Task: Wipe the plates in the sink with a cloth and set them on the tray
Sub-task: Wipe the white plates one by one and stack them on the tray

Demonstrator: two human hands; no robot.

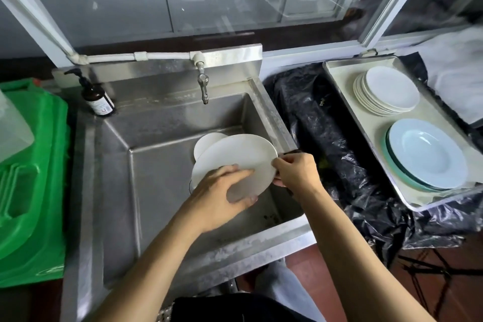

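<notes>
Obs.: person stands at the steel sink [167,123], both hands on one white plate [235,157] held tilted above the basin. Left hand [219,191] grips the plate's near edge, fingers spread over the face, thumb curled underneath. Right hand [295,170] pinches the right rim; something dark shows at its fingers, possibly the cloth, but I cannot tell. A second white plate [206,142] sits just behind the held one, partly hidden.

Tray [337,73] lies to the right on black plastic sheeting [313,117], already carrying a stack of small white plates [386,91] and pale blue deep plates [428,154].

Risks, as I judge them:
- A wet plate held only at the rims could slip and strike the plate behind it or the basin.
- The carry to the tray crosses the sink's raised edge; a clipped rim could chip.
- The tray rests on crumpled sheeting, so it may rock when loaded.
</notes>
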